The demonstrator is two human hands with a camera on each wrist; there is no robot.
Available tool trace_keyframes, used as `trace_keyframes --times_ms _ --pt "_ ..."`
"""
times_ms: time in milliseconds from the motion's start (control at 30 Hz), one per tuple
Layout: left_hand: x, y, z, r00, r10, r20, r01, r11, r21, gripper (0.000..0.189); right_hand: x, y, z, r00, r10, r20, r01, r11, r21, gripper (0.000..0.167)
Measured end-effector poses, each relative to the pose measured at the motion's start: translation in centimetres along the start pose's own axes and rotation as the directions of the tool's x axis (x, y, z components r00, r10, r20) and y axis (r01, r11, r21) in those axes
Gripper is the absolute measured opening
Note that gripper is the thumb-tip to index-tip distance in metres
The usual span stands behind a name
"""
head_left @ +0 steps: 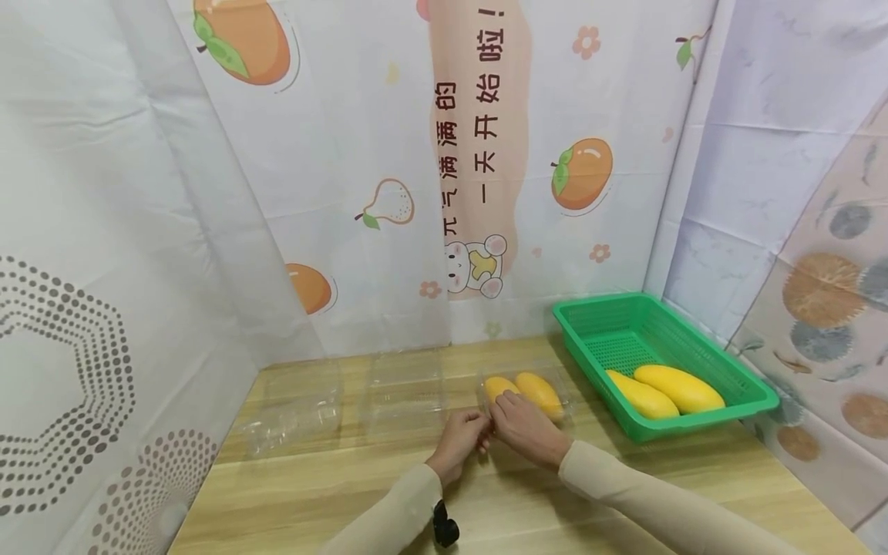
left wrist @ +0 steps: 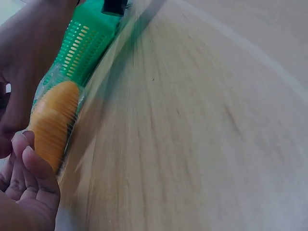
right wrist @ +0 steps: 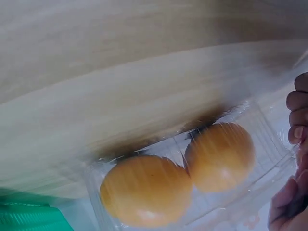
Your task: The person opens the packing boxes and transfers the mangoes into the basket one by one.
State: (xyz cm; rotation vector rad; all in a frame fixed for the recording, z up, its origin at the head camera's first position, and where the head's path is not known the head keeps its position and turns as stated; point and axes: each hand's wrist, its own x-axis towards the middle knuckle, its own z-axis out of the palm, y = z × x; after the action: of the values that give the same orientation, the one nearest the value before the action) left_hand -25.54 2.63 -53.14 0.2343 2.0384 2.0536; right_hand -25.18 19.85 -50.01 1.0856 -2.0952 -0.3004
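Note:
A clear plastic clamshell box (head_left: pixel 566 397) stands on the table with two yellow-orange mangoes (head_left: pixel 541 395) side by side inside. At the box's left end, my left hand (head_left: pixel 459 441) and right hand (head_left: pixel 525 426) meet, fingers curled and pinching its near-left edge. In the right wrist view, both mangoes (right wrist: pixel 147 190) show through the clear plastic, with fingers (right wrist: pixel 298 118) bunched at the box's end. The left wrist view has my left hand (left wrist: pixel 31 195) below the other hand, fingertips close together. The exact contact is partly hidden.
Right of the box is a green basket (head_left: pixel 597 351) holding two yellow mangoes (head_left: pixel 680 388). Two more clear plastic boxes stand to the left, one near the middle (head_left: pixel 405 385) and one farther left (head_left: pixel 298 416). Printed cloth (head_left: pixel 388 270) hangs behind the wooden table (head_left: pixel 312 493).

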Motion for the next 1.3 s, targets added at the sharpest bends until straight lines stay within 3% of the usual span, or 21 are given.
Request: trace_keyframes --times_ms 300,467,633,833,1067,1233,1300 --pt "-0.1 0.3 0.2 1.000 -0.016 0.014 0.016 0.999 -0.035 0.022 0.6 1.0 -0.7 0.999 0.027 -0.040 -0.025 0.998 0.058 0.029" --pt "-0.1 0.2 0.0 0.999 -0.016 0.046 0.018 0.999 -0.036 0.025 0.4 0.7 -0.6 0.999 0.030 -0.027 -0.029 0.998 0.048 0.026" --pt "0.0 0.1 -0.1 1.000 0.002 0.031 -0.001 1.000 -0.025 0.026 0.7 0.5 -0.8 0.999 0.048 -0.021 -0.047 0.998 0.031 0.021" --pt "0.2 0.1 -0.3 0.999 -0.016 0.031 0.016 1.000 0.006 0.026 0.4 0.3 -0.8 1.000 0.018 -0.023 -0.017 1.000 0.025 0.025" --pt "0.1 0.1 -0.5 0.998 0.000 0.057 -0.002 1.000 0.026 0.026 -0.7 0.1 -0.7 0.994 0.102 -0.026 -0.098 0.987 0.130 0.019" --pt "0.1 0.1 -0.7 0.998 -0.019 0.061 0.017 1.000 0.021 0.026 -1.7 1.0 -0.6 0.988 0.147 -0.051 -0.139 0.981 0.135 0.012" --pt "0.1 0.2 -0.8 0.997 -0.032 0.063 0.031 0.999 0.017 0.026 -2.2 1.4 -0.6 0.984 0.163 -0.073 -0.153 0.980 0.127 0.018"
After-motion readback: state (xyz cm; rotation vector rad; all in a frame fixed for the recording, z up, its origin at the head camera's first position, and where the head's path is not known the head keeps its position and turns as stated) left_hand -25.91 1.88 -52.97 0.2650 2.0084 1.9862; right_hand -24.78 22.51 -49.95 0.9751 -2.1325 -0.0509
